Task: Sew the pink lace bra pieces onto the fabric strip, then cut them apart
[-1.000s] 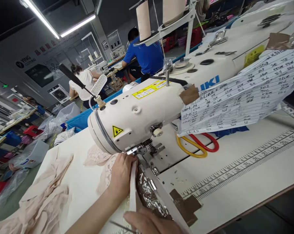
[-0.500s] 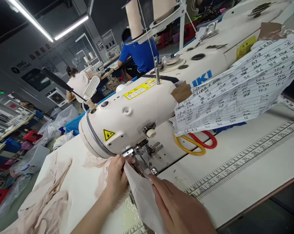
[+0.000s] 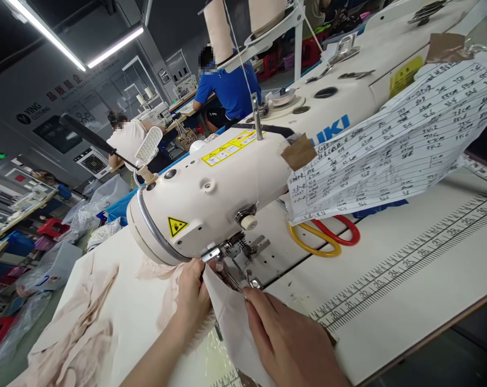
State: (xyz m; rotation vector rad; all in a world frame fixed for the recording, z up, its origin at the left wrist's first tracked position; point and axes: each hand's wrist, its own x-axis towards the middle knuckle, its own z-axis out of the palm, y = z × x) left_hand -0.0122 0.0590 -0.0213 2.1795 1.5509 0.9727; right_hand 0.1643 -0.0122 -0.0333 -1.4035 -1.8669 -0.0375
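Note:
Under the head of the white sewing machine (image 3: pixel 215 193), my left hand (image 3: pixel 194 290) is closed on pale fabric (image 3: pixel 229 317), close beside the presser foot area. Its fingertips are partly hidden by the machine head. My right hand (image 3: pixel 286 336) sits nearer to me, fingers pinched around a thin metal tool (image 3: pixel 236 282) that looks like tweezers. The tool's tip points at the needle area, where the cloth edge lies; its exact contact is hidden. The fabric hangs down between both hands. Pale pink lace cloth (image 3: pixel 169 293) lies behind my left wrist.
Scissors with yellow and red handles (image 3: pixel 316 239) lie right of the needle. A handwritten paper sheet (image 3: pixel 392 145) is taped to the machine. A ruler strip (image 3: pixel 405 263) runs along the table. Pink cloth (image 3: pixel 74 328) lies at left. Two people sit at machines beyond.
My right hand has shifted slightly left and up towards the needle area with the metal tool. My left hand keeps its hold on the fabric. The view has moved slightly.

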